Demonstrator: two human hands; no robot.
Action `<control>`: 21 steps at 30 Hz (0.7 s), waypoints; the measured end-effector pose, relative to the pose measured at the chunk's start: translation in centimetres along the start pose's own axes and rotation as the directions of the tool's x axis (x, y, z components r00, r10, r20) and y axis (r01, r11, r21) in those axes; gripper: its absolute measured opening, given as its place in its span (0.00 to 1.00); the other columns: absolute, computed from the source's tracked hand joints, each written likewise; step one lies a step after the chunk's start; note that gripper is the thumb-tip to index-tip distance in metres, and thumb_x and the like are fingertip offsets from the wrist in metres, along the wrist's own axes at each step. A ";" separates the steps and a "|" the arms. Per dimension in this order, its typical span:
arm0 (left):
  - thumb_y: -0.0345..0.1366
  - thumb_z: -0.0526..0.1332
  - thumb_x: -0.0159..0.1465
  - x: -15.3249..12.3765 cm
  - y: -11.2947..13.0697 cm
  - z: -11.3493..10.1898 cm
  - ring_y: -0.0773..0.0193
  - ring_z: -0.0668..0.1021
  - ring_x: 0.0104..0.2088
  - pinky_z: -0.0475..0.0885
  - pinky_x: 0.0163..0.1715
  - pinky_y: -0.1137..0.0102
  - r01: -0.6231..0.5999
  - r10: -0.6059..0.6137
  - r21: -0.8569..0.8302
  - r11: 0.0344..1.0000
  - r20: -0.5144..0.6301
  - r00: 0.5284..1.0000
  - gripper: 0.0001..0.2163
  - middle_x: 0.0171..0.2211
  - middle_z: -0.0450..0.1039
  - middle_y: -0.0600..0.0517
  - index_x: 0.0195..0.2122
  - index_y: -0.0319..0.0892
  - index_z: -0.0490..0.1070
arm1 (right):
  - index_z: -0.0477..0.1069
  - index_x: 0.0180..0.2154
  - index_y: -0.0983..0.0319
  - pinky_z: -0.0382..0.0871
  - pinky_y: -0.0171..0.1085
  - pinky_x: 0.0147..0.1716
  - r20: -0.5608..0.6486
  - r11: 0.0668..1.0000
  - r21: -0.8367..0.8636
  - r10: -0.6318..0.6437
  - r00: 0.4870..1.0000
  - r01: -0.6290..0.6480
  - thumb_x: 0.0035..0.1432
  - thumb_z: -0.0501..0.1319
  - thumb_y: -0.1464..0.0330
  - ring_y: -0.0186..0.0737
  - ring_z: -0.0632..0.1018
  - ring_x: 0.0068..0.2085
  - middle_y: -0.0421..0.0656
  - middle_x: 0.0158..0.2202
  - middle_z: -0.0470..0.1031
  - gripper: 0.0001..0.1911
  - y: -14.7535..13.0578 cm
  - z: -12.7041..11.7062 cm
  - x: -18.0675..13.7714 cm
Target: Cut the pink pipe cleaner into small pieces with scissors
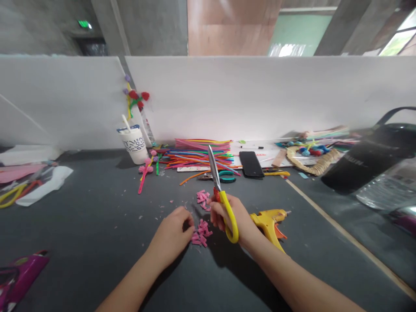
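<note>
My right hand [232,214] grips a pair of scissors [229,212] with yellow and red handles, held above the table. The scissors' metal blades point up and away from me and look closed together. My left hand [173,234] rests low over the table with its fingers curled and the thumb near the fingertips; whether anything is between them is hidden. Right beside its fingertips lies a small pile of short pink cut pieces [203,233]. A second group of pink pieces [202,197] lies farther back, next to my right fingers.
A yellow glue gun [271,221] lies right of my right wrist. Behind are pliers [224,177], a phone [251,164] and a heap of colourful pipe cleaners [198,156]. A paper cup [134,145] stands back left, a dark bottle [360,160] at right. A white partition [227,95] borders the table.
</note>
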State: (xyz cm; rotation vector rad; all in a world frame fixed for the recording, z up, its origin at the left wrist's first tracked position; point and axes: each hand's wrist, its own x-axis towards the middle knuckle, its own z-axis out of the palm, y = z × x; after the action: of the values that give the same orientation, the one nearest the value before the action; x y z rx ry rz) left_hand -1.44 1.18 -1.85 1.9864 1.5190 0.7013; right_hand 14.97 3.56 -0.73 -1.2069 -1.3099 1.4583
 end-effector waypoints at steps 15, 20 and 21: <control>0.41 0.54 0.57 -0.4 0.3 -2.1 0.68 0.63 0.19 0.56 0.20 0.73 0.198 -0.208 -0.471 0.860 0.030 0.978 0.14 0.17 0.58 0.56 0.17 0.41 0.65 | 0.58 0.22 0.60 0.51 0.25 0.09 0.117 0.987 -0.119 0.119 0.986 -0.105 0.48 0.55 0.66 0.25 0.59 0.10 0.30 0.09 0.58 0.07 -0.2 2.5 -1.6; 0.36 0.59 0.51 -0.3 -0.5 -2.7 0.66 0.68 0.25 0.62 0.28 0.70 0.128 -0.148 -0.141 0.982 -0.141 0.979 0.04 0.27 0.64 0.54 0.23 0.42 0.69 | 0.58 0.22 0.60 0.49 0.25 0.09 0.131 0.986 -0.129 0.121 0.984 -0.104 0.46 0.55 0.69 0.25 0.58 0.10 0.29 0.09 0.58 0.05 -0.3 2.4 -1.6; 0.35 0.60 0.50 -0.3 -0.4 -2.7 0.66 0.67 0.25 0.62 0.28 0.71 0.138 -0.160 -0.160 0.978 -0.138 0.977 0.05 0.28 0.64 0.54 0.28 0.42 0.70 | 0.58 0.22 0.60 0.50 0.26 0.09 0.136 0.986 -0.131 0.123 0.983 -0.106 0.46 0.54 0.70 0.25 0.58 0.10 0.29 0.09 0.58 0.04 -0.3 2.4 -1.6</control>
State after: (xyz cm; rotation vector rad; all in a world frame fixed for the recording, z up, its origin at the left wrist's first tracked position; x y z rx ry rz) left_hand -3.64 1.26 -0.19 1.7222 1.6323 0.8904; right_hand 12.95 1.53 -0.20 -1.2955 -1.4663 1.5913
